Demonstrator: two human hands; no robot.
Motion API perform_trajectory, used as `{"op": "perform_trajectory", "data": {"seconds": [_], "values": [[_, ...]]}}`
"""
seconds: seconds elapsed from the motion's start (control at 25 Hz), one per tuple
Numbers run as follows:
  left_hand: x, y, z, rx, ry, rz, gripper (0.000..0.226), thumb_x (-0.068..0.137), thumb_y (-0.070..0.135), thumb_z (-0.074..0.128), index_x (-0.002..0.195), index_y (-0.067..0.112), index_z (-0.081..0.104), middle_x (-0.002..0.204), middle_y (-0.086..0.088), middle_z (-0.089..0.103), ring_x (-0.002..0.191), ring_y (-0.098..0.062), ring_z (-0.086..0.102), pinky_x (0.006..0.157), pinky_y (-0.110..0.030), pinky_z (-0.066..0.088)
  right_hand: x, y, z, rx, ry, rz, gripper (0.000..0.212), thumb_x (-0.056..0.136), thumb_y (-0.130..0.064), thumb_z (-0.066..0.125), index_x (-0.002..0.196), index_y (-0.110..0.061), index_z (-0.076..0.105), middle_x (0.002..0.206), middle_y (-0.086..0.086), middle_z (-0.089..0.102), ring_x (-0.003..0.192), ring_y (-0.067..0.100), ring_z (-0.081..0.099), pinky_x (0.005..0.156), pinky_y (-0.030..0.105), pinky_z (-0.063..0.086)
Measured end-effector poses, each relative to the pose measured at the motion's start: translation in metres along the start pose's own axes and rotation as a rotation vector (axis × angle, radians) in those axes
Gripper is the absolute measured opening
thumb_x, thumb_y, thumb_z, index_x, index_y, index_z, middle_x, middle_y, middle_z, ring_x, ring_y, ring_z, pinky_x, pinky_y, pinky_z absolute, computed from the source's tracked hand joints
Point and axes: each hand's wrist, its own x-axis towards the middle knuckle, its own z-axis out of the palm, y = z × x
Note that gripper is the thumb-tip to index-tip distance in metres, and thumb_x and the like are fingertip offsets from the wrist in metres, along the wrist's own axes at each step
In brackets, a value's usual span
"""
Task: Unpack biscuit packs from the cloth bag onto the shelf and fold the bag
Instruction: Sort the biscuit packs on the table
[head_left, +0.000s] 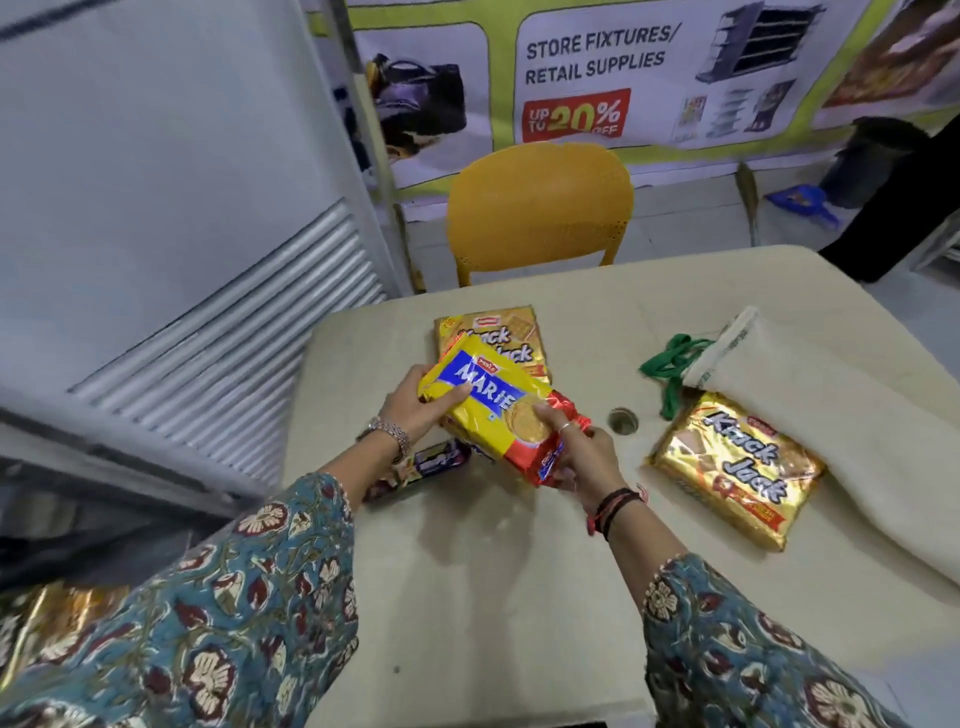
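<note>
Hands clamp one Marie pack: left hand at its far-left end, right hand at its near-right end. Two Krack Jack packs lie on the table, one beneath, one right, touching the cloth bag. A yellow chair stands beyond the far edge.

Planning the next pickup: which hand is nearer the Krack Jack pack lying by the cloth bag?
Right. The right hand holds the Marie pack's red end, just left of that Krack Jack pack; the left hand grips the far end.
</note>
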Motion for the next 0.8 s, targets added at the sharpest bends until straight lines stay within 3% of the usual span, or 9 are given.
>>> {"op": "perform_trajectory", "data": {"seconds": [0.08,0.2,0.4,0.52,0.72,0.8], "values": [[-0.038,-0.042,-0.015,-0.082,0.089,-0.075,0.075,0.048,0.072,0.068,0.108,0.031,0.053,0.105,0.005,0.068,0.094,-0.016,0.066,0.087,-0.042,0.054,-0.015,0.025,0.016,-0.095,-0.077,0.026,0.052,0.065,-0.046,0.08,0.106,-0.018,0.065,0.104,0.004,0.072,0.092,0.021,0.069,0.059,0.033,0.057],[-0.098,-0.106,-0.027,-0.209,0.184,-0.209,0.069,0.044,0.071,0.075,0.099,0.032,0.058,0.096,0.007,0.072,0.09,-0.017,0.068,0.083,-0.044,0.056,-0.033,0.068,0.04,-0.241,-0.099,0.063,0.083,0.047,-0.058,0.083,0.115,-0.019,0.057,0.113,0.004,0.067,0.097,0.02,0.066,0.056,0.033,0.056],[-0.156,-0.176,-0.027,-0.335,0.242,-0.31,0.07,0.043,0.065,0.078,0.101,0.03,0.059,0.092,0.009,0.071,0.086,-0.012,0.068,0.085,-0.045,0.055,-0.051,0.123,0.064,-0.469,-0.122,0.125,0.116,0.026,-0.072,0.078,0.122,-0.014,0.049,0.12,0.008,0.059,0.103,0.024,0.06,0.071,0.042,0.058],[-0.168,-0.19,-0.022,-0.325,0.239,-0.314,0.053,0.05,0.061,0.077,0.092,0.037,0.057,0.089,0.013,0.07,0.084,-0.009,0.067,0.086,-0.043,0.055,-0.049,0.138,0.064,-0.537,-0.123,0.116,0.118,0.023,-0.078,0.076,0.119,-0.014,0.053,0.117,0.007,0.062,0.1,0.023,0.062,0.078,0.047,0.058],[-0.17,-0.194,-0.015,-0.243,0.263,-0.323,0.063,0.04,0.075,0.068,0.089,0.039,0.052,0.087,0.014,0.07,0.084,-0.011,0.067,0.08,-0.038,0.056,-0.046,0.142,0.058,-0.576,-0.112,0.065,0.103,0.039,-0.076,0.073,0.12,-0.015,0.054,0.116,0.005,0.063,0.098,0.021,0.064,0.082,0.046,0.057],[-0.169,-0.19,-0.019,-0.188,0.243,-0.337,0.077,0.035,0.08,0.063,0.097,0.037,0.05,0.089,0.013,0.068,0.086,-0.013,0.066,0.08,-0.035,0.055,-0.045,0.142,0.054,-0.608,-0.128,0.045,0.099,0.043,-0.079,0.07,0.119,-0.016,0.055,0.115,0.003,0.063,0.099,0.021,0.064,0.08,0.046,0.058]]}}
